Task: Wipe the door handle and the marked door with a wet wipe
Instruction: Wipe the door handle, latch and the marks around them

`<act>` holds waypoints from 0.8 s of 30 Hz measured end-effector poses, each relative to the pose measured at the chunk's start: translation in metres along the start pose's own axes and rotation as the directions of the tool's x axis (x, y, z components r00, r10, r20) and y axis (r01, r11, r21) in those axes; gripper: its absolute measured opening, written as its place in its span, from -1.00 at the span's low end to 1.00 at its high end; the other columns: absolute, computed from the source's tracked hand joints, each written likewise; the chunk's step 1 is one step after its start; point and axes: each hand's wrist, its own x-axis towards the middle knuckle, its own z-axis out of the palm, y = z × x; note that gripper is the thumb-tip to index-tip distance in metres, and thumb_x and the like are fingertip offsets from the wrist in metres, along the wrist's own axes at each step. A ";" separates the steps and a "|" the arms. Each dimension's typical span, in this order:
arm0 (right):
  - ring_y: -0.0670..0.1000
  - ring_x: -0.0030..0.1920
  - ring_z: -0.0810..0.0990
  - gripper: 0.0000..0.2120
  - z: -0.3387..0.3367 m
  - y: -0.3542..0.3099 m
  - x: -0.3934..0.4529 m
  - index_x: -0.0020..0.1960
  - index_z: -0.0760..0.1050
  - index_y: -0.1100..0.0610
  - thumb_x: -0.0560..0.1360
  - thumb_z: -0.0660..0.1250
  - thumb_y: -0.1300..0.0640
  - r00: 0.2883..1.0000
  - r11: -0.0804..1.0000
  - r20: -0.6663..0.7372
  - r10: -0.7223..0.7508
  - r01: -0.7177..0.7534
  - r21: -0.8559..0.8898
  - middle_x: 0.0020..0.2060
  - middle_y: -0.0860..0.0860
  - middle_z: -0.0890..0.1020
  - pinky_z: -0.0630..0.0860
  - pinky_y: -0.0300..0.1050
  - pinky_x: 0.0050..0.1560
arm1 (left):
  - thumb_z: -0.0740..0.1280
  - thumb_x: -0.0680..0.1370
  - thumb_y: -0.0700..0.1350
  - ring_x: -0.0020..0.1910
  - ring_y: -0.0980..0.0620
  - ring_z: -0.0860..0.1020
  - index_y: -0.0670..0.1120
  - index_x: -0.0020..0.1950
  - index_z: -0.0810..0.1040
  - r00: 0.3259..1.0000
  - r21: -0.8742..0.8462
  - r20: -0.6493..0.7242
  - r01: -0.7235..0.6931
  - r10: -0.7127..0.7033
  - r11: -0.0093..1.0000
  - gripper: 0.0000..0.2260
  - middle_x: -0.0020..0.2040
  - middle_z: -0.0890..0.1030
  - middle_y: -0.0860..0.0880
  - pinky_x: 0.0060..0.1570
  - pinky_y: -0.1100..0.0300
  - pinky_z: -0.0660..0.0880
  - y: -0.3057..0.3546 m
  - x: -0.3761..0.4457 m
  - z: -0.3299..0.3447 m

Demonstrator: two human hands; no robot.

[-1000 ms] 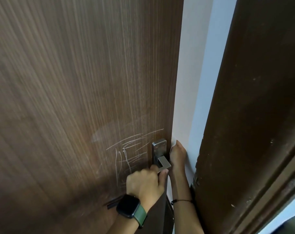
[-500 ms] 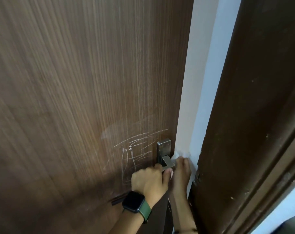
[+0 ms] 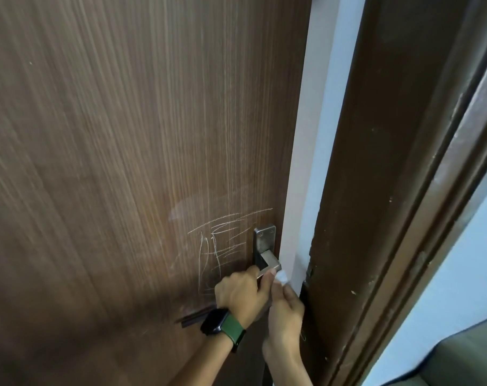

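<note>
Step in hand: the door handle (image 3: 268,263) is being wiped; the chalk-like marks (image 3: 223,240) on the door (image 3: 125,162) are judged not yet dealt with.
Left hand (image 3: 241,293): its grip is closed around the lever of the handle, which is steadied — a watch (image 3: 213,321) on a green strap is worn at the wrist.
Right hand (image 3: 285,316): its grip is pinched together on the wet wipe (image 3: 281,276), which is pressed against the outer end of the lever, just beside the door's white edge.
Marks: pale scribbles are seen on the brown wood just left of the handle plate.
Next move: the wipe is to be carried off the lever — leftward onto the scribbles — and rubbed with firm pressure.
</note>
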 end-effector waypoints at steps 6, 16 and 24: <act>0.00 -0.18 0.62 -0.79 -0.012 0.001 -0.017 -0.07 0.59 0.23 0.58 0.20 0.19 0.999 0.999 -0.017 -0.033 0.033 0.016 -0.27 0.04 0.66 0.48 -0.14 -0.24 | -0.03 0.49 0.28 -0.28 -0.05 0.62 -0.02 -0.16 0.48 0.999 -0.118 -0.034 0.010 -0.014 0.993 -0.54 -0.28 0.66 -0.06 -0.29 0.18 0.50 0.007 -0.019 0.006; -0.12 -0.44 0.51 -0.62 -0.037 0.010 -0.038 -0.39 0.50 0.15 0.58 0.17 0.29 0.993 0.992 -0.064 -0.101 0.106 0.071 -0.54 -0.06 0.55 0.43 -0.20 -0.37 | -0.11 0.38 0.34 -0.38 -0.09 0.60 -0.05 -0.25 0.51 0.995 -0.177 -0.100 -0.004 -0.014 0.984 -0.42 -0.39 0.64 -0.10 -0.38 0.25 0.25 0.026 -0.055 0.000; -0.08 -0.39 0.45 -0.71 -0.056 0.013 -0.055 -0.30 0.48 0.25 0.58 0.17 0.30 0.991 0.986 -0.054 -0.121 0.126 0.107 -0.44 0.04 0.50 0.40 -0.18 -0.36 | -0.07 0.39 0.31 -0.41 -0.17 0.58 -0.07 -0.29 0.49 0.992 -0.204 -0.123 -0.017 -0.008 0.979 -0.45 -0.43 0.63 -0.14 -0.40 0.19 0.28 0.038 -0.077 -0.005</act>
